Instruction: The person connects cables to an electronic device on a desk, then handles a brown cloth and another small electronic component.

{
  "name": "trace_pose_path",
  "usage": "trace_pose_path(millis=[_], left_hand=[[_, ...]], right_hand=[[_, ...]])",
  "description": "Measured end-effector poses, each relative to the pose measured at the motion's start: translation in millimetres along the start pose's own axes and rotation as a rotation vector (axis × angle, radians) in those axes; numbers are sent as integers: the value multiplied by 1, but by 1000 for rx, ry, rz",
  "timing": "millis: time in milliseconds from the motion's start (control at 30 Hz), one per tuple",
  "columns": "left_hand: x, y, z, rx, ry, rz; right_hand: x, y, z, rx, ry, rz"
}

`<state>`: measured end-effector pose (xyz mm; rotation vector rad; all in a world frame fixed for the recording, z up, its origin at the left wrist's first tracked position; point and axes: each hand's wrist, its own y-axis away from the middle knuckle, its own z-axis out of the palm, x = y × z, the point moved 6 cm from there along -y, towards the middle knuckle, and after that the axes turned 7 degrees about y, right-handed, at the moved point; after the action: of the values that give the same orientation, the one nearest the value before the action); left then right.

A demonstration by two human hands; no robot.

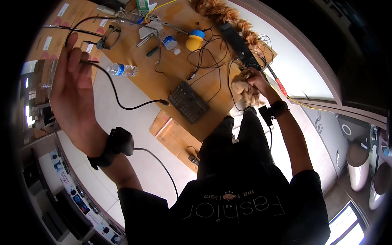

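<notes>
My left hand (72,87) is raised at the left and pinches a thin black cable (116,99). The cable runs down to a small black keypad (188,102) lying on the brown cardboard sheet (212,87). My right hand (256,79) reaches forward and grips a tan furry clump (241,86) near the sheet's right edge. A long strip of the same brown fur (228,17) lies along the far edge. Both wrists carry black bands with devices.
A clear water bottle (122,70) lies left of the keypad. A yellow and blue round object (195,40), a small bottle (169,42), a black power strip (239,43) and tangled black wires (208,53) lie further back. A red-handled tool (280,86) sits at the right.
</notes>
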<state>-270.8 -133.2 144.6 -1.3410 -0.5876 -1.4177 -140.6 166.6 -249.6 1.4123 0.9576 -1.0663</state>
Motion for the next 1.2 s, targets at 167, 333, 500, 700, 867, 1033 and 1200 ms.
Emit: trace_pose_path(millis=[167, 333, 500, 700, 867, 1033, 1200], left_hand=[[-4, 2, 23, 84, -204, 125], [-22, 3, 47, 50, -296, 152], [-64, -4, 68, -269, 799, -372], [-129, -6, 93, -175, 760, -563], [-173, -12, 80, 39, 428, -501], [-196, -9, 60, 1, 242, -456], [-191, 6, 52, -105, -37, -553]], right_hand=[[-83, 58, 15, -129, -703, -114], [-74, 84, 5, 25, -929, -68], [-89, 89, 34, 53, -1135, -37], [-142, 107, 83, -106, -971, 172], [-161, 113, 101, -334, -725, 175], [-158, 114, 107, -276, -662, 270], [-143, 113, 94, -152, -771, 227]])
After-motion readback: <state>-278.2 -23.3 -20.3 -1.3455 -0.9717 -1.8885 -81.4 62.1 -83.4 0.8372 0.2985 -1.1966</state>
